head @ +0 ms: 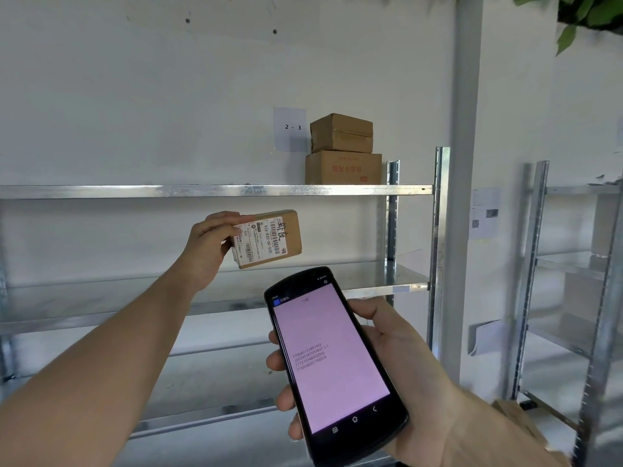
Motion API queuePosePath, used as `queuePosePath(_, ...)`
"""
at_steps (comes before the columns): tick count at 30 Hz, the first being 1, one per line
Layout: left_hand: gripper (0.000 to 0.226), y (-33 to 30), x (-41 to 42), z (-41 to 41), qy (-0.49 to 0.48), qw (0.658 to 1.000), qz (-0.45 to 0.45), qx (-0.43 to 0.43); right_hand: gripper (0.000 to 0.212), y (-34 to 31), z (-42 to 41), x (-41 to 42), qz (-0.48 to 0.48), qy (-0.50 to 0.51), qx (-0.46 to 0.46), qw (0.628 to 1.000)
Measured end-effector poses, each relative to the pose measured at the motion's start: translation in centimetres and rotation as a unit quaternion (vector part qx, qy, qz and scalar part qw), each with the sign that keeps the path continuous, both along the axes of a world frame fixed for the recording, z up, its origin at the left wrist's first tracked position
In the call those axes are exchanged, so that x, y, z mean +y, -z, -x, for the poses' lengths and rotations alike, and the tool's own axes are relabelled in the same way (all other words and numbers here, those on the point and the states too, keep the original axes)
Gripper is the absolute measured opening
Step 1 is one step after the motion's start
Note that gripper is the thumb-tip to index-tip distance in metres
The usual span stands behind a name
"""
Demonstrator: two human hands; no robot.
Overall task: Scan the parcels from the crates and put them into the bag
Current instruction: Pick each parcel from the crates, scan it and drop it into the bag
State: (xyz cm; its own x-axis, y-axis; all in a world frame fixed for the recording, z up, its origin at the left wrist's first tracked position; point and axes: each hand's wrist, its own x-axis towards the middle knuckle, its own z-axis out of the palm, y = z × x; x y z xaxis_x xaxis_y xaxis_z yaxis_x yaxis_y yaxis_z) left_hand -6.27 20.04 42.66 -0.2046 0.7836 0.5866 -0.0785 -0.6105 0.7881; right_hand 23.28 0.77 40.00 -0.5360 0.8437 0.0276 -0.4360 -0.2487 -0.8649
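Holding a small brown parcel (269,238) up in mid-air, the left hand (207,246) has its grip closed on the parcel's left end, thumb on top, fingers wrapped under and behind. Parcel is tilted, white shipping label w/ barcodes and handwritten marks facing the camera. It sits just below the upper shelf (215,191) edge, clear of the shelf board underneath.

Right hand (401,362), lower and to the right of the parcel, has its grip closed round a black handheld scanner (332,362): fingers curl along the device's left edge, thumb on its right side. Scanner screen glows pink w/ a few lines of numbers, top end angled up toward the parcel, not touching it.

Above and right of the parcel, two cardboard boxes (342,150) stand stacked on the upper shelf, smaller one on top. Paper sign (290,129) reading "2 - 3" is stuck to the wall just left of them. Metal upright (392,210) runs down right of the parcel. Second rack (573,281) well off to the right, blurred.
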Motion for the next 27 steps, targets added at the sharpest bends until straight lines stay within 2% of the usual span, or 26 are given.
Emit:
queuePosePath(3,0.051,-0.2,0.2,-0.2,-0.001,1.0,-0.001,0.001,0.041,0.0,-0.1,0.1,0.003,0.023,0.01,1.0)
queuePosePath(8,0.045,0.2,-0.3,-0.9,-0.002,1.0,0.011,0.002,0.062,1.2,-0.2,1.5,-0.017,-0.066,0.028,0.997)
queuePosePath(15,0.032,3.1,-2.2,1.1,-0.036,0.997,0.04,-0.049,0.065,2.4,3.2,4.5,0.0,-0.018,0.125,0.992)
queuePosePath(21,0.032,7.7,-6.0,9.1,-0.098,0.991,0.071,-0.048,0.065,4.6,10.9,6.0,0.054,-0.029,0.155,0.986)
queuePosePath(27,0.034,12.8,-9.8,22.9,-0.175,0.973,0.133,-0.068,0.065,8.0,23.4,6.0,0.097,-0.065,0.134,0.984)
